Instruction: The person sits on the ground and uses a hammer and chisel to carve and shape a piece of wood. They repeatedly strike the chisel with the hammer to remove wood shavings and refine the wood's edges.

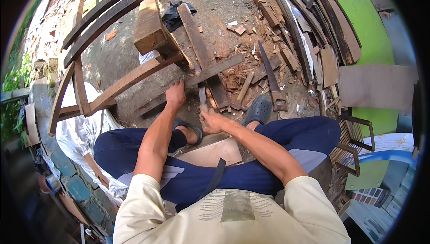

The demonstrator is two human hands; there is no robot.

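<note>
A long wooden strip (215, 70) lies slantwise in front of me, crossing over a wider dark plank (197, 38). My left hand (175, 93) is closed on the strip left of its middle. Between my knees my right hand (212, 120) grips the pale handle of a narrow-bladed hand tool (202, 94); its blade points away from me and meets the strip. Whether the tool is a chisel or a knife I cannot make out. A handsaw (270, 76) with a brown handle rests on the ground to the right, beside my clog (260, 109).
A wooden frame with curved slats (112, 20) and a thick timber block (150, 29) stand at the left. Wood scraps (237, 80) litter the ground ahead. Stacked boards (304, 24) line the right, near a slatted rack (354, 143). White sheeting (78, 132) lies by my left knee.
</note>
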